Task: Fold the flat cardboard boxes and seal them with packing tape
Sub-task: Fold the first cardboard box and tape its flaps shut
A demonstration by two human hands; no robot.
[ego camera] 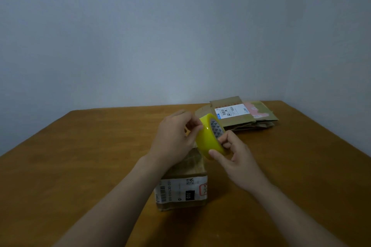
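Tape roll [210, 136]: gripped by right hand [236, 158], its edge pinched by left hand [176, 136]. Step: tape end being freed. Next: strip to be laid over folded box [182, 188].

Folded box [180, 204], front label [183, 188]: "010" on a black patch; the number beside the barcode ends "30-551".
Flat boxes [259, 121], top label [232, 112]: print too small to read.

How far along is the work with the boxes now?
One box stands folded on the table. The right hand holds the yellow tape roll; the left hand picks at its edge. Sealing this box and folding the flat boxes behind seem left.
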